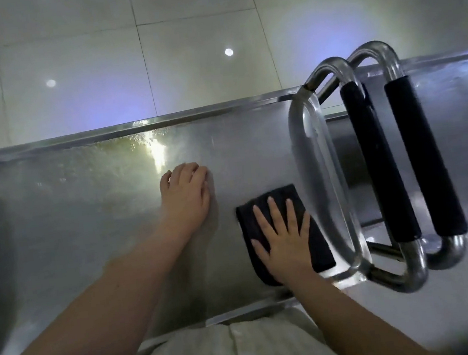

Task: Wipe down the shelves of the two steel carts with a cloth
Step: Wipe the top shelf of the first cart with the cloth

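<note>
Steel shelf (90, 198) bears flat right hand (284, 241) half-covering dark cloth (317, 243); left hand (185, 195) curled, empty.

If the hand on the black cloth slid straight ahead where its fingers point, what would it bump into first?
Probably the shelf's raised far edge. The right hand on the cloth points up the bare steel; the cart handle seems just off to the side.

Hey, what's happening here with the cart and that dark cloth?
A person is wiping the top shelf of a steel cart. The right hand lies flat, fingers spread, pressing a folded black cloth onto the shelf near the cart's steel handle loop. The left hand rests bare on the shelf beside it, holding nothing. A second cart's shelf sits to the right, past two black foam-gripped handles.
</note>
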Action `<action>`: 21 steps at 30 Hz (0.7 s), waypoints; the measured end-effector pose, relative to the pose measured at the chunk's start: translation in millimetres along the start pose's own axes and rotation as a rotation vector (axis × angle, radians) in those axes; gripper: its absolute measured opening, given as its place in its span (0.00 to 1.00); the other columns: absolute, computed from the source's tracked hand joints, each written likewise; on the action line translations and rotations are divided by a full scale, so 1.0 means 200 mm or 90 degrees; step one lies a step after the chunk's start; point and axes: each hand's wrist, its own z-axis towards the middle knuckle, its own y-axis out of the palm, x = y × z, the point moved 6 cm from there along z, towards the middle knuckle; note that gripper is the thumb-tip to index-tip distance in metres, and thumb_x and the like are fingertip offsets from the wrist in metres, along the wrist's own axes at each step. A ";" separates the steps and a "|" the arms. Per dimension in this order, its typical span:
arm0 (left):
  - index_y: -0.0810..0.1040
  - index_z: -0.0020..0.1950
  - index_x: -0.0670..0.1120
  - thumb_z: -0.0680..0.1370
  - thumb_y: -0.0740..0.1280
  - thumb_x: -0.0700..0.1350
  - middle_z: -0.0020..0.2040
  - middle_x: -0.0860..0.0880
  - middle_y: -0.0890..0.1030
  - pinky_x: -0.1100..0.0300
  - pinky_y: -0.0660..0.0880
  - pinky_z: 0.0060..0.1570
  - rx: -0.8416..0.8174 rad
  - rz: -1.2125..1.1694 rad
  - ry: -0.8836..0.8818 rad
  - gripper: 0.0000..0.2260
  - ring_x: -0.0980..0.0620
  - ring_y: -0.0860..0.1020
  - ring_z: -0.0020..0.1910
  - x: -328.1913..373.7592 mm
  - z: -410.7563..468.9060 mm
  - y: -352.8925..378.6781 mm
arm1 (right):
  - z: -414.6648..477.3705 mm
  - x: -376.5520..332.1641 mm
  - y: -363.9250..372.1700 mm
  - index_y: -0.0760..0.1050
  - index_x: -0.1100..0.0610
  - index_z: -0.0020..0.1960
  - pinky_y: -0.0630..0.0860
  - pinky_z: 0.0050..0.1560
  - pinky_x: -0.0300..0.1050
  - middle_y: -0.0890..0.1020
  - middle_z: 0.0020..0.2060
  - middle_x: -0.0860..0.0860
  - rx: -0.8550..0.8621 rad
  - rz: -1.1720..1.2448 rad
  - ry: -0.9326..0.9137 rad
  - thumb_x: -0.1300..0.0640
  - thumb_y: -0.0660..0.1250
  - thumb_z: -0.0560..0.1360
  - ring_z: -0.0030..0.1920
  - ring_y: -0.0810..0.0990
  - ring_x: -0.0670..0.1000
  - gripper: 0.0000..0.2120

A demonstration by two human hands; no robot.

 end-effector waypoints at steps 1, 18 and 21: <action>0.76 0.61 0.47 0.77 0.59 0.45 0.62 0.48 0.76 0.45 0.64 0.63 -0.011 -0.002 0.012 0.15 0.45 0.71 0.65 0.04 0.01 0.02 | -0.13 0.04 0.03 0.49 0.45 0.79 0.49 0.71 0.71 0.50 0.79 0.53 -0.009 -0.004 0.010 0.36 0.51 0.78 0.77 0.52 0.64 0.33; 0.74 0.67 0.42 0.78 0.56 0.44 0.69 0.41 0.72 0.42 0.53 0.73 0.013 -0.031 -0.046 0.19 0.39 0.64 0.72 0.02 -0.07 0.07 | 1.10 0.36 -0.33 0.39 0.40 0.78 0.35 0.72 0.66 0.46 0.79 0.47 0.020 0.006 0.140 0.34 0.44 0.77 0.78 0.39 0.58 0.32; 0.74 0.66 0.41 0.78 0.56 0.44 0.68 0.40 0.73 0.40 0.55 0.72 0.017 -0.012 -0.049 0.18 0.38 0.65 0.71 -0.02 -0.10 0.04 | 0.85 0.36 -0.27 0.41 0.41 0.78 0.35 0.73 0.65 0.47 0.79 0.48 0.024 0.019 0.138 0.34 0.43 0.77 0.78 0.41 0.58 0.32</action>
